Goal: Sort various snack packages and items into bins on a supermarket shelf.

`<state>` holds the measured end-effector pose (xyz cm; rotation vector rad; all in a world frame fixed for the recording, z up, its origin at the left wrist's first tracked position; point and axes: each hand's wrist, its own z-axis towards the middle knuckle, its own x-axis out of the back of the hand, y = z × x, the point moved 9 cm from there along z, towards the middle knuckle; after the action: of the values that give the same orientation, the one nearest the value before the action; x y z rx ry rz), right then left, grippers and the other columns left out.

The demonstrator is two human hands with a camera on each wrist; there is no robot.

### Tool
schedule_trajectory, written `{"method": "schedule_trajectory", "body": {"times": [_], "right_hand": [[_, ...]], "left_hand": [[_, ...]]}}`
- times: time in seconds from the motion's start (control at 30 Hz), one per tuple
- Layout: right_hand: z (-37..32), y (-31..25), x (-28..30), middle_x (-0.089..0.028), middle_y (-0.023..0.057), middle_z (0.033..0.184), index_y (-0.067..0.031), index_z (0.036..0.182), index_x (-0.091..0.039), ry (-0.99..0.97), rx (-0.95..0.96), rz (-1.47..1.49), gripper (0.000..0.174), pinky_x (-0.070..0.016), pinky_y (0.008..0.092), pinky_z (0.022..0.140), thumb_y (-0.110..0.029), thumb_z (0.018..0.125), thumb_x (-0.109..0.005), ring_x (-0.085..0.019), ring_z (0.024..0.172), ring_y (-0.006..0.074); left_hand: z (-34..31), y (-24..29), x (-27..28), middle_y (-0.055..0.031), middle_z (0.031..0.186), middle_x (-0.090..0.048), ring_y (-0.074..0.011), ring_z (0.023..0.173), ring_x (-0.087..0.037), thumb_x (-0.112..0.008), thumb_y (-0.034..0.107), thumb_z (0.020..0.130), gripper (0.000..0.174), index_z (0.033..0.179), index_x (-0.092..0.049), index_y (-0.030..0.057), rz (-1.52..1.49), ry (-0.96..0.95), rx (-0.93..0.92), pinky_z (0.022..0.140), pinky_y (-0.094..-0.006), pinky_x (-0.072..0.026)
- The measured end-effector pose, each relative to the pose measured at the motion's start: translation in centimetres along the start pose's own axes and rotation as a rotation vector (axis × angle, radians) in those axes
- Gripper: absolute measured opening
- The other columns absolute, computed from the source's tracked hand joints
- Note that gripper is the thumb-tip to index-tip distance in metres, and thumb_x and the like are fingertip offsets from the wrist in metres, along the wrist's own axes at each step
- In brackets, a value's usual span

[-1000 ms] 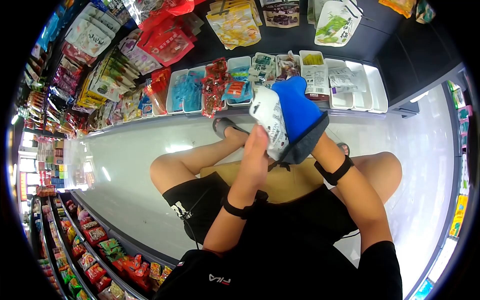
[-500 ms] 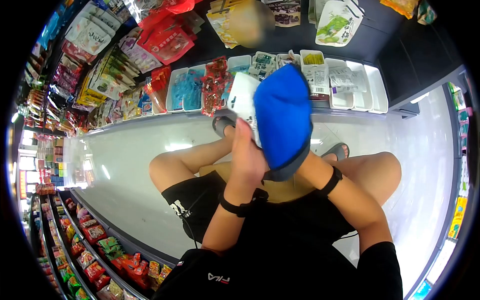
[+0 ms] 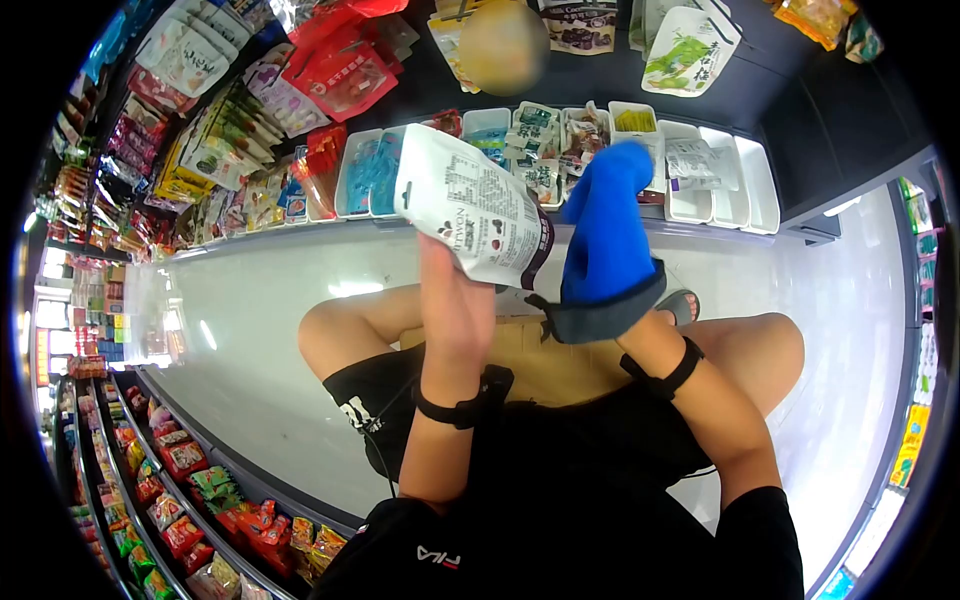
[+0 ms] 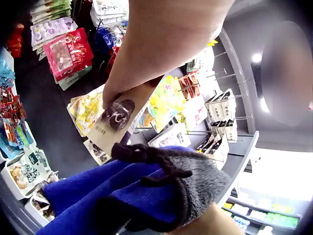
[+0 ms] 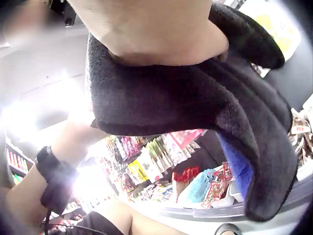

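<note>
My left hand (image 3: 457, 310) holds up a white printed snack pouch (image 3: 475, 205), thumb on the near face, other fingers hidden behind it. The pouch has a dark purple end, and in the left wrist view part of it shows past the hand. A blue cloth with a dark grey side (image 3: 608, 235) covers my right hand (image 5: 166, 41) from the wrist up, hiding its fingers. This cloth stands just right of the pouch, with a gap between them. In the right wrist view its dark grey side (image 5: 171, 93) wraps below the hand.
White bins (image 3: 690, 200) of small packets line the low shelf in front. Above hang snack bags, including a red one (image 3: 345, 75) and a green-printed one (image 3: 690, 50). A brown cardboard piece (image 3: 560, 365) lies between the legs. More snack shelves (image 3: 185, 460) run along the left.
The pouch was against the cloth, partly covered by it. My left hand has carried it left and turned its printed face into view. The cloth has swung right, away from the pouch.
</note>
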<state>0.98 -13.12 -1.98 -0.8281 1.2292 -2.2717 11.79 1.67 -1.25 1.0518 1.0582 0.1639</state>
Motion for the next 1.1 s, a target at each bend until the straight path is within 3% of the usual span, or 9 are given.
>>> {"method": "schedule_trajectory", "body": {"times": [0.03, 0.23, 0.37, 0.47, 0.57, 0.6, 0.7, 0.97, 1.1], "right_hand": [[-0.4, -2.6, 0.4, -0.058, 0.018, 0.1, 0.0041, 0.11, -0.057, 0.012, 0.152, -0.292, 0.045, -0.0461, 0.0377, 0.084, -0.015, 0.076, -0.079, -0.057, 0.093, 0.0337], [-0.6, -4.1, -2.2, -0.055, 0.0165, 0.122, 0.0016, 0.133, -0.044, -0.035, 0.216, 0.02, 0.054, -0.0403, 0.0365, 0.101, -0.019, 0.089, -0.069, -0.052, 0.114, 0.0292], [-0.4, 1.4, -4.8, -0.052, 0.0155, 0.137, -0.0001, 0.148, -0.035, -0.154, -0.294, 0.767, 0.061, -0.0365, 0.0357, 0.112, -0.021, 0.098, -0.063, -0.049, 0.128, 0.0262], [0.2, 2.1, -5.5, -0.051, 0.0151, 0.144, -0.0009, 0.155, -0.031, -0.164, -0.447, 0.983, 0.064, -0.0346, 0.0354, 0.118, -0.023, 0.102, -0.059, -0.048, 0.135, 0.0247], [2.1, -4.1, -2.8, -0.058, 0.0154, 0.131, 0.0011, 0.143, -0.043, -0.277, 0.16, 0.15, 0.055, -0.0415, 0.0355, 0.109, -0.017, 0.096, -0.064, -0.054, 0.126, 0.0272], [2.1, -4.1, -2.6, -0.058, 0.0154, 0.131, 0.0011, 0.143, -0.044, -0.251, 0.21, 0.061, 0.055, -0.0416, 0.0354, 0.109, -0.017, 0.096, -0.064, -0.054, 0.126, 0.0273], [1.5, -3.2, -1.7, -0.058, 0.0153, 0.13, 0.0011, 0.142, -0.044, -0.181, 0.203, 0.035, 0.053, -0.042, 0.0353, 0.108, -0.017, 0.095, -0.063, -0.055, 0.125, 0.0275], [0.2, -3.6, -1.4, -0.059, 0.0151, 0.127, 0.001, 0.138, -0.046, -0.089, 0.21, 0.032, 0.05, -0.0432, 0.0349, 0.106, -0.016, 0.095, -0.063, -0.056, 0.121, 0.0279], [0.4, -2.8, -1.5, -0.059, 0.015, 0.125, 0.001, 0.137, -0.047, -0.108, 0.188, 0.038, 0.048, -0.0437, 0.0346, 0.104, -0.016, 0.094, -0.063, -0.057, 0.119, 0.0282]], "left_hand": [[0.1, -0.7, 0.1, -0.0101, 0.162, -0.034, -0.0309, 0.145, -0.04, -0.031, 0.05, 0.11, 0.06, 0.16, -0.023, 0.0192, -0.027, -0.009, 0.049, 0.116, -0.0539, -0.0352], [-1.5, -1.6, -6.3, -0.0127, 0.159, -0.035, -0.0257, 0.145, -0.039, -0.032, 0.042, 0.112, 0.063, 0.159, -0.02, 0.0027, 0.14, -0.117, -0.032, 0.12, -0.0396, -0.0304], [-1.3, -2.1, -6.3, -0.0121, 0.161, -0.033, -0.0262, 0.147, -0.036, -0.031, 0.039, 0.112, 0.06, 0.16, -0.019, 0.0045, -0.054, -0.124, 0.077, 0.121, -0.0421, -0.0302], [-1.4, -1.6, -6.2, -0.012, 0.161, -0.032, -0.0279, 0.147, -0.036, -0.034, 0.039, 0.112, 0.061, 0.16, -0.019, 0.005, -0.01, -0.124, 0.021, 0.121, -0.0446, -0.0296], [-1.7, -1.3, -6.0, -0.012, 0.162, -0.032, -0.0282, 0.147, -0.036, -0.035, 0.039, 0.111, 0.062, 0.16, -0.019, 0.0052, 0.006, -0.165, 0.041, 0.121, -0.0451, -0.0291], [-1.6, -1.3, -5.8, -0.0119, 0.162, -0.031, -0.0281, 0.147, -0.036, -0.037, 0.04, 0.111, 0.063, 0.16, -0.019, 0.0051, 0.027, -0.138, 0.044, 0.121, -0.0457, -0.0286], [-1.8, -1.4, -6.3, -0.0116, 0.162, -0.031, -0.0262, 0.147, -0.035, -0.039, 0.037, 0.11, 0.063, 0.16, -0.018, 0.0043, 0.085, -0.228, -0.015, 0.121, -0.0433, -0.028], [-2.9, -2.9, -6.5, -0.0122, 0.161, -0.033, -0.0251, 0.147, -0.036, -0.039, 0.035, 0.11, 0.063, 0.16, -0.018, 0.0033, 0.27, -0.094, 0.106, 0.121, -0.0399, -0.0275], [-1.8, -1.3, -6.4, -0.0121, 0.161, -0.035, -0.0299, 0.147, -0.038, -0.033, 0.041, 0.111, 0.059, 0.16, -0.024, 0.008, -0.135, -0.136, 0.113, 0.121, -0.046, -0.0297]]}}
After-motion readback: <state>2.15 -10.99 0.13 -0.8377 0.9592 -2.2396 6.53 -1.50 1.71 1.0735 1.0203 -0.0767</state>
